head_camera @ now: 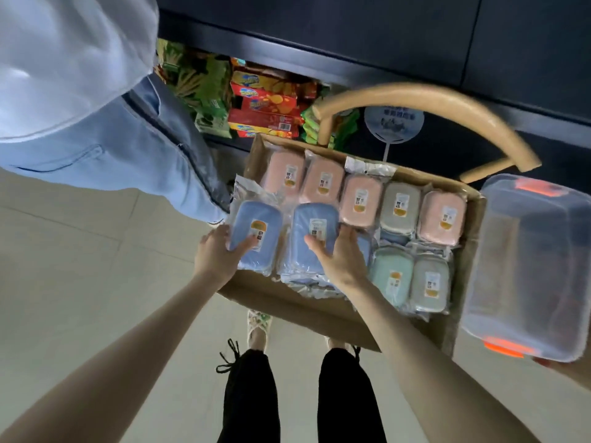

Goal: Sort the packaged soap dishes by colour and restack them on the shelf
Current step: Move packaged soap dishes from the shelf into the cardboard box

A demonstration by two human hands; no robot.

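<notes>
Sorting partway, shelving apparently undone: in the cardboard box (pixel 287 298) pink packs (pixel 321 182) line 12 o'clock with one grey stray (pixel 399 206); left hand (pixel 217 254) grips a blue pack (pixel 256 233) at 9 o'clock, right hand (pixel 339 260) presses flat fingers on the blue stack (pixel 297 266).

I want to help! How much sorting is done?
Partly. Pink dishes line the back of the box. The left hand grips a blue dish beside the blue stack, where the right hand rests. Left to fix: a grey dish splits the pinks.
</notes>
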